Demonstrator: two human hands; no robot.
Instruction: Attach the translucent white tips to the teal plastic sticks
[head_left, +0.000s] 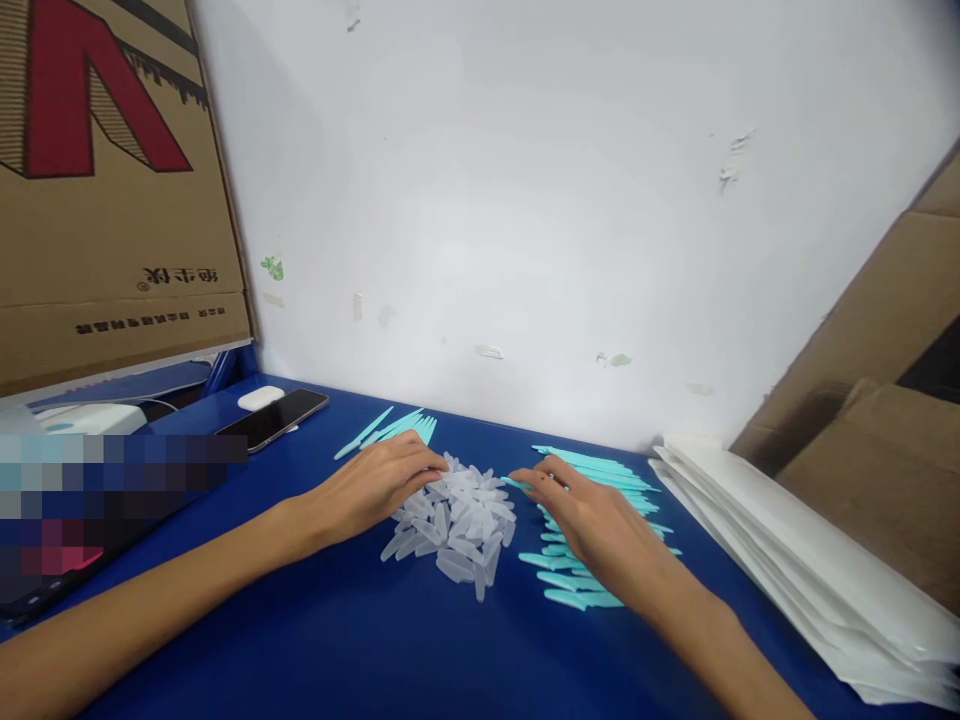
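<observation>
A heap of clear plastic caps (457, 525) lies in the middle of the blue table (352, 640). My left hand (375, 485) rests palm down at the heap's left edge, fingertips touching the caps. My right hand (592, 525) lies over a spread of teal plastic pieces (600, 480), and its fingertips pinch one teal piece (514, 484) beside the heap. A smaller bunch of teal pieces (397, 428) lies behind my left hand, near the wall.
A stack of white sheets (787, 550) lies at the right beside a brown carton (885, 420). A dark phone (274, 418) and a white earbud case (260, 397) sit at the back left under a large printed carton (112, 200). A white wall (487, 200) closes the back.
</observation>
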